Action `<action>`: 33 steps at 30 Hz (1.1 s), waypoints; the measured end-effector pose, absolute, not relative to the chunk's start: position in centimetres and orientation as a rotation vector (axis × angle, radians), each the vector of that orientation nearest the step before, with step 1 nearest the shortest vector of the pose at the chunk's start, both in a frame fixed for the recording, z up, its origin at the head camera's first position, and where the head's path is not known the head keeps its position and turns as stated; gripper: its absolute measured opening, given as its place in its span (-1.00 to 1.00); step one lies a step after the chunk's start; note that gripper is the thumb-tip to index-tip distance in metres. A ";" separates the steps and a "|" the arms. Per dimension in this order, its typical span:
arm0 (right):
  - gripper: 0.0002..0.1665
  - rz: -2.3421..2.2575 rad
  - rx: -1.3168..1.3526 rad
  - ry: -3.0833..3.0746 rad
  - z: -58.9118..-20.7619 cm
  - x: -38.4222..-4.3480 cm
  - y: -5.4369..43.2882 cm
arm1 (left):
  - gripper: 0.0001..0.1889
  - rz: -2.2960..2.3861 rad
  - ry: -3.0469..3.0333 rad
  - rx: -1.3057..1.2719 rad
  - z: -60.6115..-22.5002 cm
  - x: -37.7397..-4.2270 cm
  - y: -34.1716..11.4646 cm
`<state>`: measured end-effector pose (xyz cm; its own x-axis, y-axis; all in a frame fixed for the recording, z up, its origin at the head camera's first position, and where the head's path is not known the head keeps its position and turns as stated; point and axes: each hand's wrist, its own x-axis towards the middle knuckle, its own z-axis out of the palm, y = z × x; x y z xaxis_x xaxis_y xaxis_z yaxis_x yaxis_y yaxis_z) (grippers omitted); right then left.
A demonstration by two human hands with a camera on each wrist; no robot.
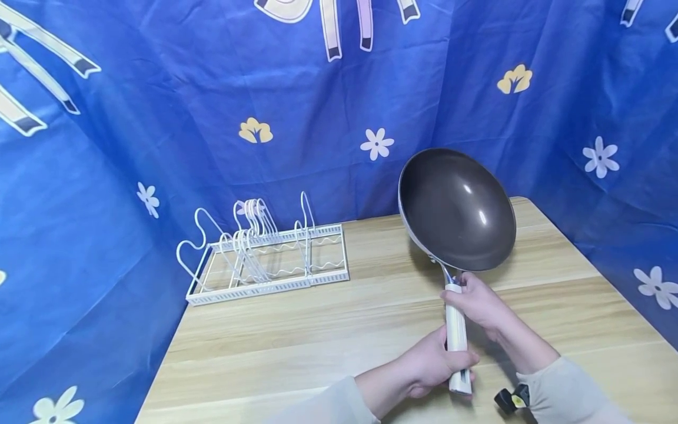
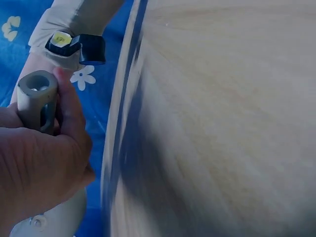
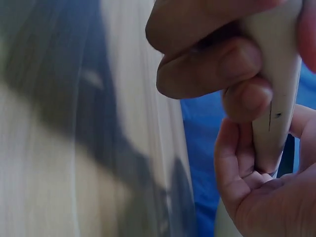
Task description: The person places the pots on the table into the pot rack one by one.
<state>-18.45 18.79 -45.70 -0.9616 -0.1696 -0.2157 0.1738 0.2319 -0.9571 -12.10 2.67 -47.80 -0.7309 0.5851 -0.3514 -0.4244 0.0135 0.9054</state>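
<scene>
A dark-lined wok (image 1: 458, 209) is held up over the right side of the table, tilted so its inside faces the head camera. My right hand (image 1: 479, 300) grips its pale handle (image 1: 455, 324) close to the bowl. Lower down, my left hand (image 1: 434, 362) wraps the same handle near its end, thumb across the top. In the left wrist view the hollow handle end (image 2: 37, 91) pokes out of the left hand (image 2: 44, 158). The right wrist view shows right-hand fingers (image 3: 212, 64) curled round the handle (image 3: 276, 98), with the left hand below them.
A white wire rack (image 1: 267, 285) with upright loops stands at the back left of the wooden table (image 1: 296, 347). Blue patterned cloth (image 1: 318, 118) hangs behind and on both sides. A black wrist device (image 1: 512, 399) sits at the right cuff.
</scene>
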 end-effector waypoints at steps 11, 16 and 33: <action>-0.63 -1.978 -0.038 2.024 -43.9 -17.5 16.3 | -0.50 1.727 1.935 0.215 -46.5 -10.8 0.2; -0.64 -1.987 -0.074 2.017 -43.1 -17.1 15.4 | -0.45 1.618 2.138 0.291 -45.9 -10.4 -0.9; -0.55 -2.039 -0.284 1.873 -40.7 -16.6 11.5 | -0.34 1.439 2.483 0.458 -44.5 -8.9 -4.8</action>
